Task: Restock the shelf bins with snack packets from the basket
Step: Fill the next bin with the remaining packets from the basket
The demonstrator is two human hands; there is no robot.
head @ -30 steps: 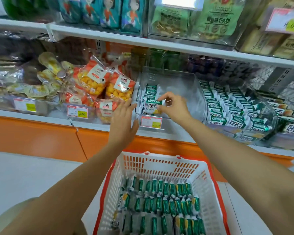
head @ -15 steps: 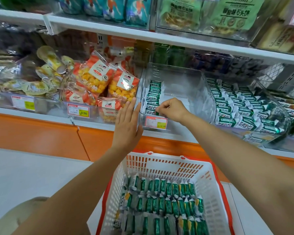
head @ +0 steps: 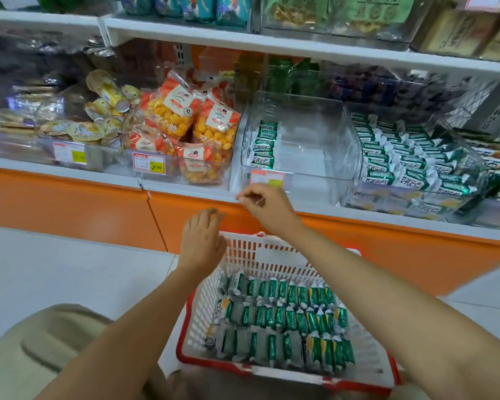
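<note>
Left hand (head: 204, 239): relaxed, empty, at basket (head: 244, 252) corner.
Right hand (head: 264, 203): loosely curled, empty, before clear bin (head: 315, 125).
Green packets (head: 286, 321): fill basket.

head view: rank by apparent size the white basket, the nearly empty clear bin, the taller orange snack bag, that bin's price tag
1. white basket (nearest the camera, so inflated)
2. clear bin
3. orange snack bag
4. price tag
</note>
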